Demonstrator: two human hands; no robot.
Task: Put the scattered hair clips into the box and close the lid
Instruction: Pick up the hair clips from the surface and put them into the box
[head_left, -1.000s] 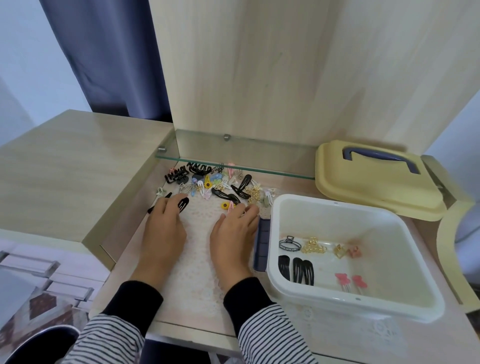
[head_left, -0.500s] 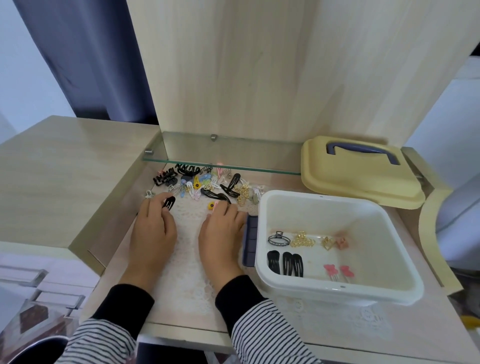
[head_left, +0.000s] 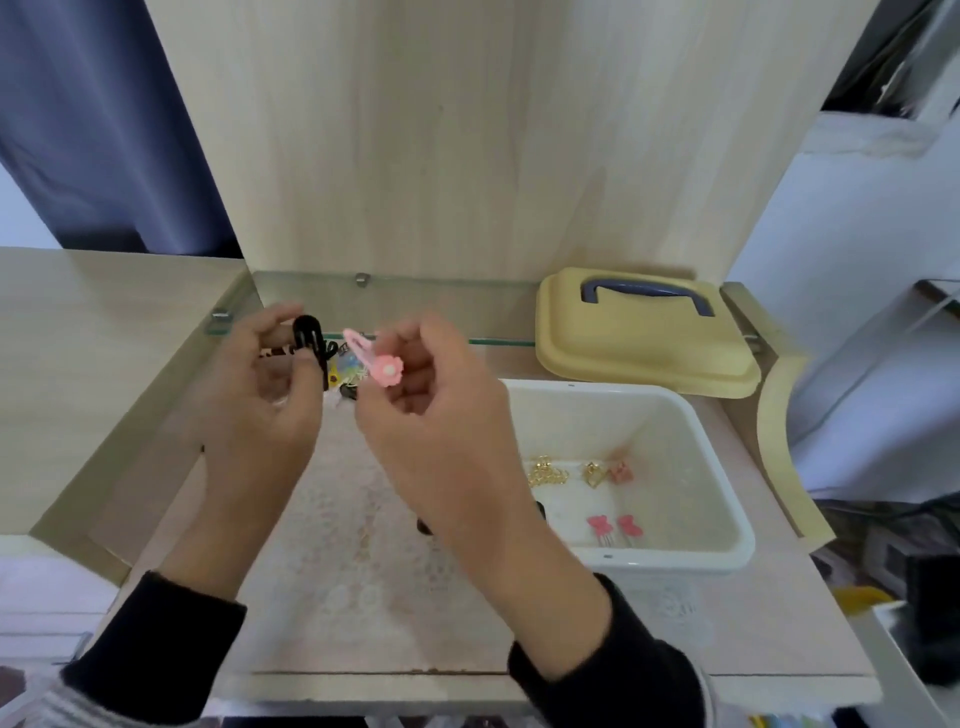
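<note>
My left hand (head_left: 260, 395) is raised above the table and pinches a black snap clip (head_left: 306, 335). Beside it my right hand (head_left: 431, 415) holds up a pink flower clip (head_left: 371, 361). The pile of scattered clips (head_left: 340, 376) is mostly hidden behind both hands. To the right stands the white box (head_left: 691, 431), open, with gold clips (head_left: 545, 473) and pink bow clips (head_left: 615, 527) on its floor. Its yellow lid (head_left: 644, 343) with a dark handle lies behind the box.
A glass shelf edge (head_left: 498, 342) runs along the back under the upright wooden panel (head_left: 467, 130). A lace mat (head_left: 353, 519) covers the table in front of me. A raised wooden surface (head_left: 93, 332) borders the left side.
Both hands lifted off the table from the pile, the left now holding a black clip and the right a pink flower clip. The camera tilted and moved closer.
</note>
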